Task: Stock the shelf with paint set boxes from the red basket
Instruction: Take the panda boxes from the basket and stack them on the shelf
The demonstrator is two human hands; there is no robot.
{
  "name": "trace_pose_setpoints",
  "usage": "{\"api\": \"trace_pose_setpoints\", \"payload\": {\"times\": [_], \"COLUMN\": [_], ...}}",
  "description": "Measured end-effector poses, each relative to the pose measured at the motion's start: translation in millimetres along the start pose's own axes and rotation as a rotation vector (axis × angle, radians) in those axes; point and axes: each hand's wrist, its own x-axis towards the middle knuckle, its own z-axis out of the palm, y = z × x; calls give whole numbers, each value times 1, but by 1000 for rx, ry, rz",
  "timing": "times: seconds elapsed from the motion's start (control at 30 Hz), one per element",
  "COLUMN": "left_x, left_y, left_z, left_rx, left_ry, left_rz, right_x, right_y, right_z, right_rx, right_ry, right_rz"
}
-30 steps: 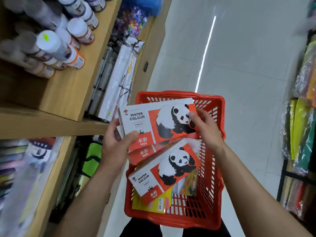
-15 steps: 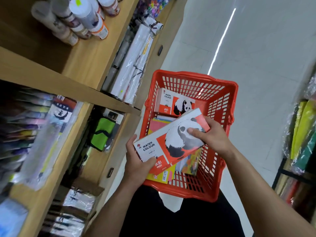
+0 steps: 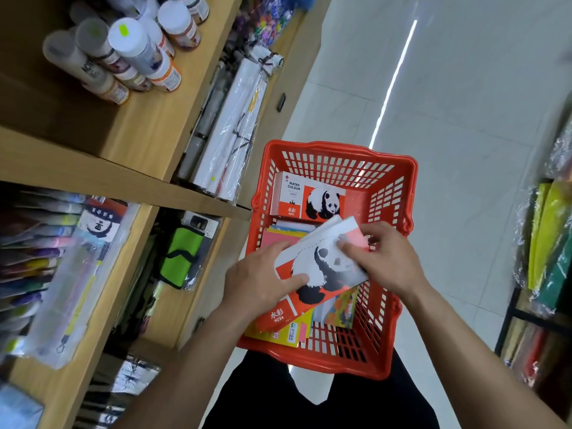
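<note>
A red plastic basket (image 3: 399,193) stands on the floor in front of me. Over it I hold a stack of orange-and-white panda watercolour boxes (image 3: 322,270), tilted. My left hand (image 3: 257,280) grips the stack's near left end, thumb on top. My right hand (image 3: 383,258) pinches the far right end with curled fingers. Another panda paint set box (image 3: 306,196) lies flat at the basket's far end. Coloured paper packs (image 3: 284,233) lie under the held boxes.
Wooden shelves (image 3: 148,193) run along my left: paint bottles (image 3: 130,54) on top, wrapped white rolls (image 3: 235,125), a green pouch (image 3: 182,252), pen packs (image 3: 46,249) lower down. A rack of coloured paper (image 3: 548,243) stands on the right. White tiled floor (image 3: 464,103) lies ahead.
The held boxes have tipped and turned, the right end rising while my left hand slid over the top. My view has dropped lower over the basket and shelves.
</note>
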Motion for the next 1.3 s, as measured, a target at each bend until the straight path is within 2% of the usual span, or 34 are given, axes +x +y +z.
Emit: {"api": "trace_pose_setpoints", "payload": {"times": [0.13,0.3,0.43,0.5,0.63,0.77,0.87,1.07,1.2,1.3], "left_x": [-2,-2,-2,-2,-2,-3,-3,-4,-7,-11], "left_y": [-8,-12,-10,-9,-10,-13,-11,-12,-11,-15], "left_z": [5,11,11,11,11,13,14,15,13,5], "left_rx": [-22,-23,-49,-55,-53,-67,-59,-48,-80,-247], "left_ry": [31,83,89,93,121,126,126,151,165,158], "left_rz": [-31,-38,-52,-56,-67,-67,-61,-25,32,114], "right_x": [63,162,199,210,226,219,200,134,81,51], "right_y": [-10,-19,-18,-11,0,3,-3,-71,-124,-151], "right_z": [-17,24,63,74,79,67,42,-28,-73,-88], "right_rx": [127,-110,-114,-136,-342,-276,-185,15,-66,-179], "right_ry": [-62,-305,-514,-549,-498,-524,-425,-227,-143,-206], "right_rz": [-27,-156,-199,-193,-236,-342,-411,-526,-587,-592]}}
